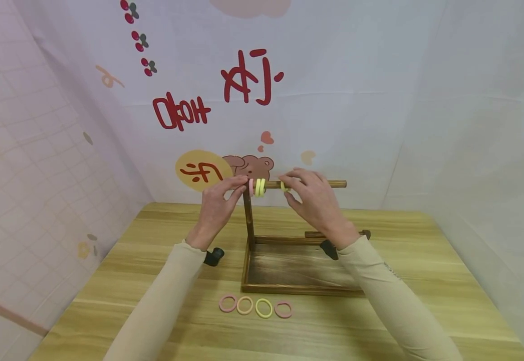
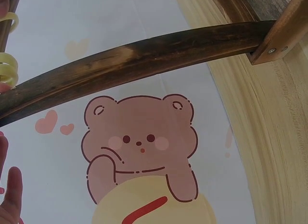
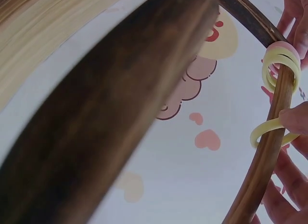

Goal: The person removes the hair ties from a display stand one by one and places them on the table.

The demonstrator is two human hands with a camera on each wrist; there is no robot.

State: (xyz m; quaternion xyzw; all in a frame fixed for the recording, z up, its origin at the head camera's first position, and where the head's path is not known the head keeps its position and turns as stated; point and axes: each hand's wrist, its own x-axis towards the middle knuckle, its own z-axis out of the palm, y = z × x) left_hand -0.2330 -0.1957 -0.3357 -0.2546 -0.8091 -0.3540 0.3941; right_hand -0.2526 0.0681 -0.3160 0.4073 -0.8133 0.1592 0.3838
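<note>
Backdrop (image 1: 334, 125): pale, bear print. Surface (image 1: 154, 281): wood-grain, carrying wooden stand (image 1: 298, 289): tray base, upright post (image 1: 249, 220), horizontal rod (image 1: 336, 184) above. Left hand (image 1: 217, 201): grip narrow, thumb and fingers holding top of post at rod's end. Right hand (image 1: 314, 199): grip narrow, pinching yellow ring (image 3: 267, 125), which sits around rod, apart from others. Beside post, also around rod: threaded pink ring (image 1: 251, 187), then yellow pair (image 1: 262, 187). Flat on surface in front of stand, row of four loose rings (image 1: 257, 306), left to right: pink, peach, yellow, pink.
</note>
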